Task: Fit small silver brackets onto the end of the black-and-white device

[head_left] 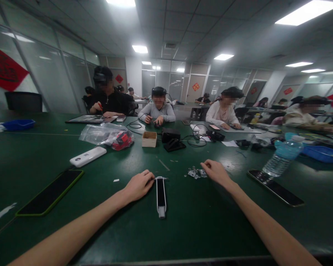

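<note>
A slim white device with a long black face [161, 193] lies on the green table in front of me. My left hand [141, 184] rests on the tabletop at its upper left, fingers curled together. A thin light-coloured piece crosses the device's far end by these fingertips; whether they grip it is unclear. Farther right is a small pile of metal parts [193, 173], with tiny pieces scattered around it. My right hand [215, 170] is at the pile's right side, fingers bent and closed at the parts. What lies between those fingertips is hidden.
Left are a green-edged phone [51, 192], a white power bank [88, 156] and a plastic bag with red items [108, 136]. A small box [149, 139] stands ahead. At right, a water bottle [279, 160] stands by another phone [274, 187]. Several people work across the table.
</note>
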`<state>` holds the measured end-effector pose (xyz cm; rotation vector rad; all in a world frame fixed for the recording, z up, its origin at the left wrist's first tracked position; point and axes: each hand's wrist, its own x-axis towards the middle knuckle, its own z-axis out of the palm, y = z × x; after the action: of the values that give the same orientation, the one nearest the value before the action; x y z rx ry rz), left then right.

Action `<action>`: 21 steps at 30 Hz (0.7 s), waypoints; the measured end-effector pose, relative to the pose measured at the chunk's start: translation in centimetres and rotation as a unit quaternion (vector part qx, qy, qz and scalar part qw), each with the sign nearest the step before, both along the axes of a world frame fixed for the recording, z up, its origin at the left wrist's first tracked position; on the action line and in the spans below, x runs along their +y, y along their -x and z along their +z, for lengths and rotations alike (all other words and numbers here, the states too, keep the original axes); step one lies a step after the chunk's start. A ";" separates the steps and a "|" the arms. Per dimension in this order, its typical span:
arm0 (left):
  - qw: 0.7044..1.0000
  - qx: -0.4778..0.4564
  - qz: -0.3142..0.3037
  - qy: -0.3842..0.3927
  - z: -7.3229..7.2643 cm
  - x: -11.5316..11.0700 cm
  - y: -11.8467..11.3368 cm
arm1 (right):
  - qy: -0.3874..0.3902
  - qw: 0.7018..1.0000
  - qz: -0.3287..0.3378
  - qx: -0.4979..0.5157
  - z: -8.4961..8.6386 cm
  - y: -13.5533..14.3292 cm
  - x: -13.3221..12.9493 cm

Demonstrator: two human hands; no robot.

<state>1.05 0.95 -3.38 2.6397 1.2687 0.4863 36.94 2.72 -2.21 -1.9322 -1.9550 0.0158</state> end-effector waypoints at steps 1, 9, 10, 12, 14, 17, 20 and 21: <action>1.000 0.001 -0.001 0.000 0.0 0.0 0.0 | -0.010 1.000 0.019 0.003 0.0 0.1 -0.1; 1.000 -0.005 -0.007 -0.005 0.1 -0.1 0.1 | 0.015 0.993 0.104 -0.052 -0.1 1.1 -0.5; 1.000 -0.004 -0.007 -0.005 0.1 -0.1 0.1 | 0.019 0.993 0.098 -0.060 -0.1 1.1 -0.5; 1.000 -0.003 -0.005 -0.005 0.1 -0.1 0.1 | 0.033 0.993 0.088 -0.076 -0.1 1.0 -0.4; 1.000 0.000 -0.004 -0.006 0.1 -0.1 0.1 | 0.047 0.991 0.082 -0.090 0.0 1.0 -0.3; 1.000 0.000 -0.004 -0.008 0.1 0.0 0.0 | 0.057 0.990 0.084 -0.098 0.0 1.0 -0.3; 1.000 -0.004 -0.004 -0.006 0.1 0.0 0.0 | 0.060 0.989 0.090 -0.101 0.1 1.1 -0.4; 1.000 -0.005 -0.004 -0.005 0.1 -0.1 0.0 | 0.061 0.989 0.089 -0.102 0.1 1.2 -0.4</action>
<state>1.07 0.89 -3.25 2.6473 1.2550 0.5050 35.77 2.32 -2.08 -1.8918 -2.3059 -0.0158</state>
